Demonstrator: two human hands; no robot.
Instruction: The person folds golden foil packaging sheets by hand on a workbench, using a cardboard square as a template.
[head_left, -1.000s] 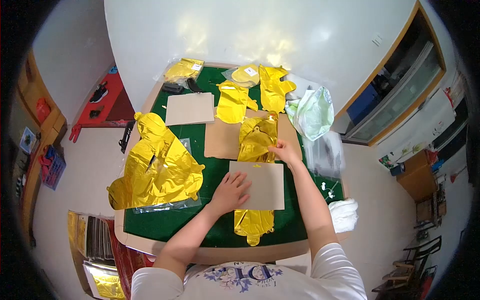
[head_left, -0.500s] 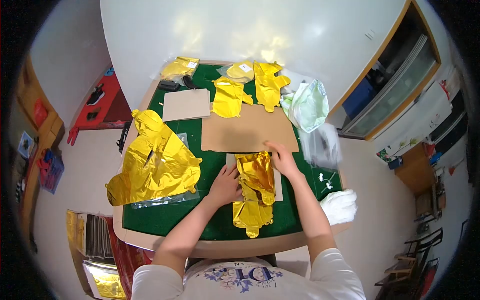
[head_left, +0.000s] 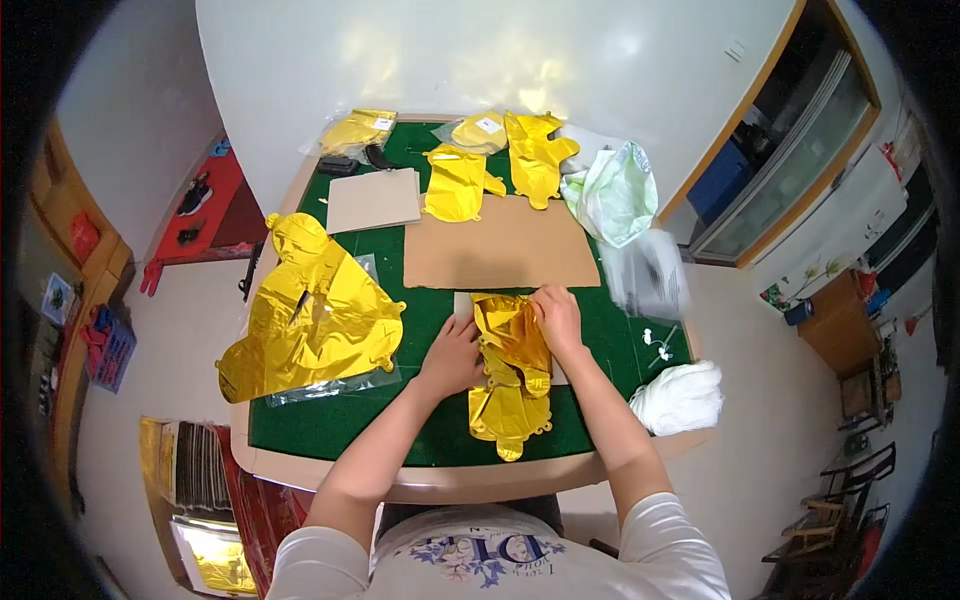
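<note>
A gold foil balloon lies before me, its upper part over a pale cardboard piece and its lobed lower end on the green table top. My left hand rests flat along the balloon's left edge, fingers stretched over the card; the fingertips nearest the foil are partly hidden. At the balloon's upper right corner, my right hand is closed with thumb and fingers on the foil edge. Just beyond them lies a brown cardboard sheet.
A large gold foil balloon lies at left on clear plastic. Smaller gold balloons and grey card sheets sit toward the wall. At right are a pale green bag, white clips and a white cloth bundle.
My right hand has come down from above the card's edge onto the balloon's upper right corner and closed there. My left hand stays at the left edge. The view has shifted slightly.
</note>
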